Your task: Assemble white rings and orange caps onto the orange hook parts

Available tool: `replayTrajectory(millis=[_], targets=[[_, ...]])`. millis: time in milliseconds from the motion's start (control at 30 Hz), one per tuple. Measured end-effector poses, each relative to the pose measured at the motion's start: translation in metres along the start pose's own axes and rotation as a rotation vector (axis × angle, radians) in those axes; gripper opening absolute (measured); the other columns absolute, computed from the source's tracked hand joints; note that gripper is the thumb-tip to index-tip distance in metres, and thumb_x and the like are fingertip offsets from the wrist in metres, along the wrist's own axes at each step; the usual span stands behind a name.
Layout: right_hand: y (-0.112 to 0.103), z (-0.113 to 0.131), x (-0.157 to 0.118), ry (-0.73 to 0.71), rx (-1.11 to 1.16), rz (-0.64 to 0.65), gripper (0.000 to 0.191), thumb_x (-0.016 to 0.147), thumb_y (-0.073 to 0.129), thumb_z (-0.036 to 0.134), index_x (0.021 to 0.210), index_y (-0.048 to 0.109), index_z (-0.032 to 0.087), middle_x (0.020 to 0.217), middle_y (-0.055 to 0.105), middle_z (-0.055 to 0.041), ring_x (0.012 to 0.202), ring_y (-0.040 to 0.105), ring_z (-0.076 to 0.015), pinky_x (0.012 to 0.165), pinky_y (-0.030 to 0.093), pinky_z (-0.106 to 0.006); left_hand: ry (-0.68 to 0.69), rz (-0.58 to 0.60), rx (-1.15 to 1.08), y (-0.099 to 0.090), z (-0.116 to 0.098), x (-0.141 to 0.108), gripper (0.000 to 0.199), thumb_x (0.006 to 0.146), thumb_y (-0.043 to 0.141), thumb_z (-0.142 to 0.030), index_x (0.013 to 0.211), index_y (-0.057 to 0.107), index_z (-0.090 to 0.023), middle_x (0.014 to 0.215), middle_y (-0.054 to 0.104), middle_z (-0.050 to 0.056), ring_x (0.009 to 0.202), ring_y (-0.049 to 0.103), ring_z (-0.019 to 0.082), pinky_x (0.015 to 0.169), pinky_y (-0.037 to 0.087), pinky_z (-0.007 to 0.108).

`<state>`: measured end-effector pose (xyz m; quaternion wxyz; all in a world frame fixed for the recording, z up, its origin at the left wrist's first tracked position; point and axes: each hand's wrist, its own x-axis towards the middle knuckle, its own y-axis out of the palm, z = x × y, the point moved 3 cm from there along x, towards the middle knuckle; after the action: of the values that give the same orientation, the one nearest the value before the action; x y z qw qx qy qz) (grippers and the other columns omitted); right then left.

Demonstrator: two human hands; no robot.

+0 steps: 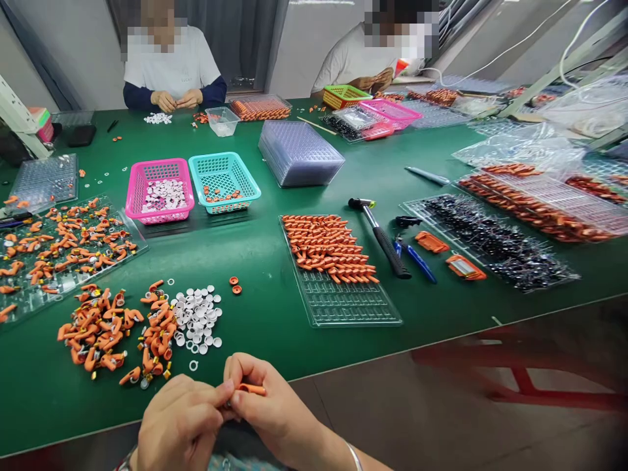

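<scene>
At the table's near edge my right hand (275,405) is closed around an orange earbud housing (252,389), whose stem shows between thumb and fingers. My left hand (184,418) meets it with thumb and forefinger pinched at the housing's end; what lies between these fingertips is hidden. Just beyond my hands is a pile of small white round caps (199,320), with a few rings beside it. To its left lie heaps of orange earbud housings (101,330) with small yellow and metallic parts attached. Two orange round pieces (236,289) lie apart behind the caps.
A clear tray (350,304) holds rows of orange housings. Pink (131,209) and turquoise baskets (255,191) stand behind. A hammer (385,245), blue-handled pliers (420,263) and a tray of black wired parts (495,239) lie right. Two co-workers sit across the table.
</scene>
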<state>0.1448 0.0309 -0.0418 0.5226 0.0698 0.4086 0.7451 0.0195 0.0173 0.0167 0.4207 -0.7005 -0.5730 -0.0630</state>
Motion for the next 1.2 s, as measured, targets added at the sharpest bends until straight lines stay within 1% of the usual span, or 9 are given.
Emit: replayTrajectory(millis=[200, 367, 467, 667, 800, 900, 1000, 1100, 1200], targets=[[-0.008, -0.005, -0.003, 0.022, -0.021, -0.034, 0.047, 0.057, 0.088, 0.048, 0.065, 0.052, 0.018, 0.052, 0.049, 0.0082, 0.050, 0.035, -0.0072, 0.051, 0.026, -0.021, -0.080, -0.038, -0.085, 0.004, 0.011, -0.009, 0.035, 0.081, 0.061, 0.006, 0.099, 0.054, -0.024, 0.090, 0.080, 0.006, 0.065, 0.071, 0.016, 0.059, 0.057, 0.028], [-0.012, 0.008, -0.005, 0.068, -0.125, 0.025, 0.043, 0.062, 0.085, 0.049, 0.078, 0.064, 0.015, 0.071, 0.064, 0.0006, 0.056, 0.050, -0.0089, 0.059, 0.038, -0.023, -0.210, -0.083, -0.129, 0.002, 0.022, -0.017, 0.027, 0.084, 0.070, -0.009, 0.100, 0.057, -0.026, 0.087, 0.078, 0.003, 0.068, 0.072, 0.018, 0.061, 0.059, 0.029], [-0.012, 0.014, -0.005, 0.067, -0.177, 0.057, 0.043, 0.065, 0.084, 0.050, 0.084, 0.069, 0.015, 0.078, 0.066, -0.0007, 0.060, 0.053, -0.0097, 0.064, 0.042, -0.025, -0.253, -0.124, -0.121, 0.000, 0.026, -0.018, 0.022, 0.083, 0.072, -0.015, 0.098, 0.059, -0.025, 0.082, 0.075, 0.001, 0.069, 0.073, 0.018, 0.060, 0.061, 0.027], [-0.014, 0.008, -0.002, 0.077, -0.152, 0.017, 0.043, 0.063, 0.085, 0.050, 0.079, 0.066, 0.015, 0.071, 0.065, 0.0010, 0.058, 0.052, -0.0092, 0.062, 0.040, -0.024, -0.228, -0.118, -0.125, 0.001, 0.027, -0.019, 0.027, 0.082, 0.072, -0.011, 0.102, 0.060, -0.025, 0.084, 0.074, 0.001, 0.073, 0.071, 0.018, 0.064, 0.062, 0.027], [-0.011, 0.004, 0.000, 0.090, -0.096, -0.007, 0.046, 0.057, 0.088, 0.049, 0.070, 0.060, 0.015, 0.057, 0.059, 0.0045, 0.052, 0.047, -0.0083, 0.055, 0.033, -0.022, -0.187, -0.087, -0.133, 0.004, 0.023, -0.019, 0.033, 0.081, 0.070, -0.005, 0.105, 0.059, -0.025, 0.087, 0.076, 0.002, 0.072, 0.070, 0.017, 0.063, 0.061, 0.027], [-0.005, 0.002, 0.001, 0.087, 0.015, -0.033, 0.049, 0.049, 0.092, 0.045, 0.063, 0.054, 0.017, 0.050, 0.053, 0.0081, 0.049, 0.041, -0.0071, 0.052, 0.028, -0.021, -0.191, -0.102, -0.160, 0.006, 0.020, -0.016, 0.030, 0.082, 0.067, -0.002, 0.100, 0.060, -0.025, 0.083, 0.076, 0.001, 0.068, 0.070, 0.017, 0.060, 0.061, 0.026], [0.000, -0.001, 0.000, 0.082, 0.119, -0.053, 0.050, 0.045, 0.094, 0.042, 0.062, 0.054, 0.018, 0.051, 0.054, 0.0086, 0.048, 0.040, -0.0063, 0.052, 0.028, -0.021, -0.216, -0.131, -0.216, 0.006, 0.019, -0.014, 0.023, 0.084, 0.067, -0.006, 0.095, 0.061, -0.026, 0.082, 0.077, 0.002, 0.067, 0.072, 0.017, 0.059, 0.061, 0.026], [0.001, -0.003, -0.001, 0.083, 0.142, -0.070, 0.046, 0.051, 0.092, 0.041, 0.065, 0.056, 0.017, 0.055, 0.059, 0.0063, 0.048, 0.044, -0.0066, 0.053, 0.030, -0.021, -0.315, -0.203, -0.249, 0.007, 0.024, -0.016, 0.014, 0.084, 0.074, -0.020, 0.091, 0.063, -0.025, 0.080, 0.078, 0.001, 0.069, 0.074, 0.017, 0.060, 0.062, 0.024], [0.000, -0.003, -0.003, 0.068, 0.109, -0.055, 0.040, 0.060, 0.089, 0.042, 0.068, 0.058, 0.017, 0.061, 0.062, 0.0034, 0.052, 0.050, -0.0084, 0.055, 0.036, -0.022, -0.489, -0.286, -0.288, 0.007, 0.032, -0.022, 0.022, 0.079, 0.079, -0.036, 0.089, 0.064, -0.024, 0.077, 0.078, 0.000, 0.070, 0.076, 0.019, 0.063, 0.062, 0.024]])
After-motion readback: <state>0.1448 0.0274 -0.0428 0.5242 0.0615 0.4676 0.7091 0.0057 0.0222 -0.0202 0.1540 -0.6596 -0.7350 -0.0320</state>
